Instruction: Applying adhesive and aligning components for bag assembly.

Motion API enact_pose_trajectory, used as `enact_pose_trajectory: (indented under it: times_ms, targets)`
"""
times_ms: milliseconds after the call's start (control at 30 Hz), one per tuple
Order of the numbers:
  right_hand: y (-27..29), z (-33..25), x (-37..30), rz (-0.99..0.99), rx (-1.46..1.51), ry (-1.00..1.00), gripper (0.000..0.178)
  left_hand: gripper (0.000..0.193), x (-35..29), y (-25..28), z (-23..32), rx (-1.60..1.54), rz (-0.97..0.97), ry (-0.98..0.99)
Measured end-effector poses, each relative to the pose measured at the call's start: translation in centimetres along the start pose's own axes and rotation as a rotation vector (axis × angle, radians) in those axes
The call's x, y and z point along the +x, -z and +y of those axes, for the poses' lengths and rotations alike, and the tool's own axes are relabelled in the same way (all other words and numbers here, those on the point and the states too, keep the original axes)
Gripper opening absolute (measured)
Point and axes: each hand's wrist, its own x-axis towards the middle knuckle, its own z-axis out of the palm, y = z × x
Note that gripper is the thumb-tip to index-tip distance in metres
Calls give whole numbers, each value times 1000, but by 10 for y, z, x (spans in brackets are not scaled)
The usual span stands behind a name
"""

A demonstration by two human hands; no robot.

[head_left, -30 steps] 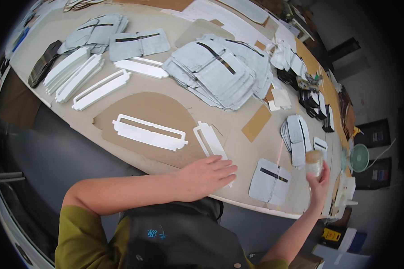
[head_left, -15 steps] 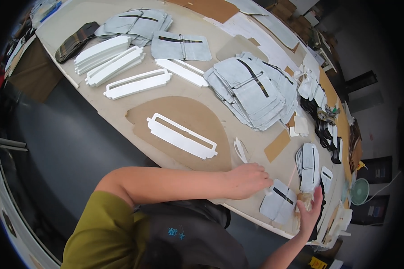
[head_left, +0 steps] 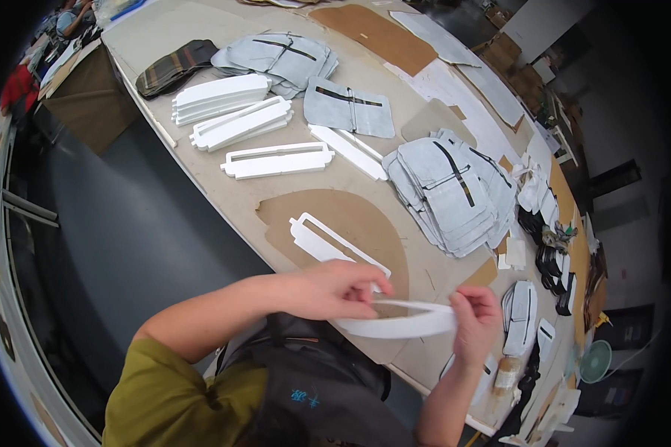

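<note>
My right hand (head_left: pixel 477 324) pinches one end of a bowed white slotted strip (head_left: pixel 406 326) held above the table's near edge. My left hand (head_left: pixel 334 289) is closed at the strip's other end, thumb and fingers at its upper edge. Below and beyond my left hand, a white slotted frame (head_left: pixel 322 242) lies on a brown leaf-shaped board (head_left: pixel 283 207), partly covered by the hand. Under my right forearm a pale blue-grey panel with a black slit (head_left: pixel 486 372) is mostly hidden.
Stacked white frames (head_left: pixel 242 123) and striped dark pieces (head_left: pixel 175 68) lie at the far left. Piles of pale blue-grey panels (head_left: pixel 443 197) with black slits cover the middle right. A tape roll (head_left: pixel 507 374) stands near the right edge, with black strips (head_left: pixel 548 257) farther back.
Both hands have come together nearer the board, and a white slotted strip is now between them. My right hand has left the tape roll's side. The view has shifted.
</note>
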Motion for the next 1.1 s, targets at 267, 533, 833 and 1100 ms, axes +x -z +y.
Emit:
enact_pose_trajectory:
  times_ms: [267,533,833,1100]
  targets:
    - [-73,17,7,-335,280,-327,21,18,-45,50,-24,64,415,69]
    - [-75,45,13,-216,-162,-233,13,16,-18,69,-26,416,516,109]
    - [-90,64,20,-110,-422,6,9,13,-18,72,-52,713,736,-126]
    - [-91,70,20,-76,-486,-2,7,14,-12,70,-64,803,845,-240]
